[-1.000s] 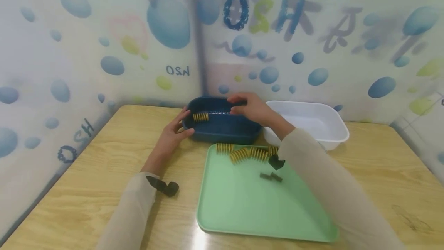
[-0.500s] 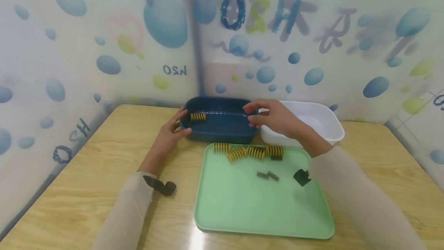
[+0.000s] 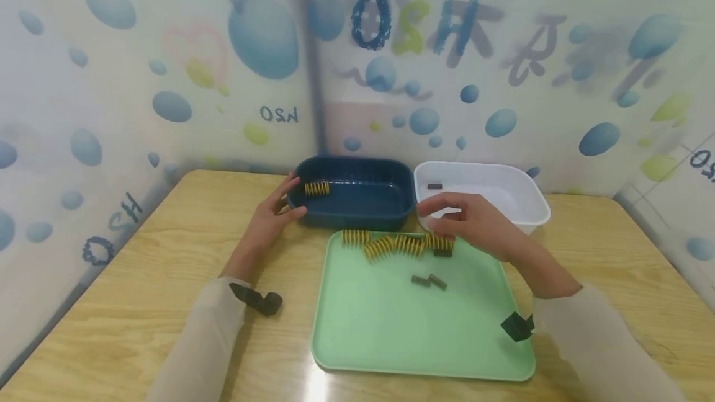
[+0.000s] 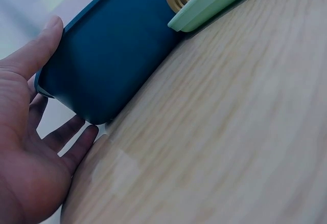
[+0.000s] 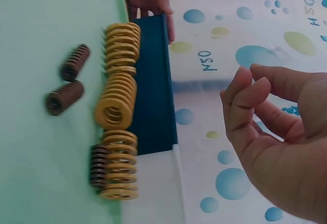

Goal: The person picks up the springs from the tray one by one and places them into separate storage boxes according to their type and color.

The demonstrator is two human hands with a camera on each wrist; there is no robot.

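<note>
My left hand (image 3: 270,213) rests on the left end of a dark blue bin (image 3: 357,219); the left wrist view shows its thumb at the rim and its fingers extended around the end wall. One yellow coil spring (image 3: 317,188) lies inside that bin. Loosely bent, with nothing between fingers and thumb, my right hand (image 3: 475,219) hovers at the near rim of a white bin (image 3: 505,188). A small dark spring (image 3: 434,186) lies in the white bin. Several yellow springs (image 5: 116,98) line the tray's far edge, with a small dark spring (image 5: 98,165) against one.
A light green tray (image 3: 413,334) lies on the wooden table (image 3: 268,352) in front of both bins. Two more small dark springs (image 3: 430,281) lie near its middle. Behind the bins stands a patterned wall (image 3: 368,129).
My right hand has moved from over the blue bin rightward and nearer, to the white bin's front rim. The dark spring in the white bin now shows. My left hand stays at the blue bin.
</note>
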